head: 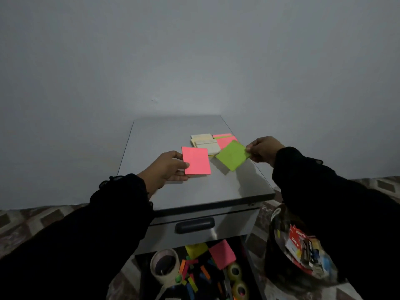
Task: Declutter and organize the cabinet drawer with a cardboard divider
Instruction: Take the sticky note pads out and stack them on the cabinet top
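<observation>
Head view, dim lighting. A grey cabinet (194,191) stands at centre frame against a plain grey wall (194,50).

Left hand (171,167), centre-left of the frame: holds a pink note pad (196,160) by its left edge, thumb on top and fingers beneath. The pad sits just above the cabinet's top surface (164,135); contact with it cannot be confirmed.

Right hand (263,149), centre-right: pinches a green note pad (233,155) at its right corner. The pad is tilted, and a shadow lies beneath it on the surface.

Behind and between the two held pads, a group of cream note pads (205,142) lies on the surface, with pink sheets (225,138) touching it on the right. The green pad overlaps the near edge of this group in the picture.

Below the top, a closed drawer front with a dark handle (194,225) faces the camera. Beneath it, at lower centre, the open drawer (252,256) holds mixed items: a tape roll (165,265) at left, a yellow pad (195,250), a pink pad (221,254), loose coloured strips (194,276), and two small clear tape rolls (237,278) at right.

At lower right, a dark bag (279,267) holds assorted packaged items; their details are not legible. Patterned floor (28,221) shows at both sides. Both forearms wear dark sleeves (86,234).
</observation>
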Demonstrator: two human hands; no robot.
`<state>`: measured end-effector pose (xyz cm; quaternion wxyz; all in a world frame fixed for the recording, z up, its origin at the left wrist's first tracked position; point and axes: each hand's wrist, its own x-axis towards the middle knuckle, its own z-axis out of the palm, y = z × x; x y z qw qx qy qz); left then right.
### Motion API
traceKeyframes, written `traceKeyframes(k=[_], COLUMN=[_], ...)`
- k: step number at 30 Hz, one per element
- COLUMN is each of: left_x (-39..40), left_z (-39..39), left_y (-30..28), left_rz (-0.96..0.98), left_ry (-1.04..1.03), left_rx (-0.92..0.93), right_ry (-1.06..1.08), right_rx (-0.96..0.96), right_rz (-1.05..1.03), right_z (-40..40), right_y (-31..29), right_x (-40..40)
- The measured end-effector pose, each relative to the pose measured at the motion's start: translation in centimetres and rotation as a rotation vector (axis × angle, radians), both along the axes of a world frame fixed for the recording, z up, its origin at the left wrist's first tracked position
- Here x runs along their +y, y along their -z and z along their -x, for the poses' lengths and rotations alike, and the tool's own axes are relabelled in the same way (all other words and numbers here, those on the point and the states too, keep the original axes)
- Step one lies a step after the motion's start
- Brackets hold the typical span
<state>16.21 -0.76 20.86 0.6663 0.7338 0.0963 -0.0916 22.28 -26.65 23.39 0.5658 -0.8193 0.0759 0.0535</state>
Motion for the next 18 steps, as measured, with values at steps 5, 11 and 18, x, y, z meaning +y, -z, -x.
traceKeyframes(k=[5, 11, 18], left_x=[0.1, 0.2, 0.3], left_z=[-2.5, -4.3, -5.5], left_y=[-0.2, 0.1, 0.5], left_rz=[0.040, 0.028, 0.025], left_ry=[-0.007, 0.006, 0.016], left_rx=[-0.007, 0.006, 0.012], right_ry=[0.118, 0.120, 0.079], right_rx=[-0.042, -0.020, -0.024], right_rz=[-0.101, -0.060, 0.192], right_z=[-3.8, -7.0, -9.1], right_y=[0.6, 1.6, 2.4], right_x=[1.5, 1.4, 2.1])
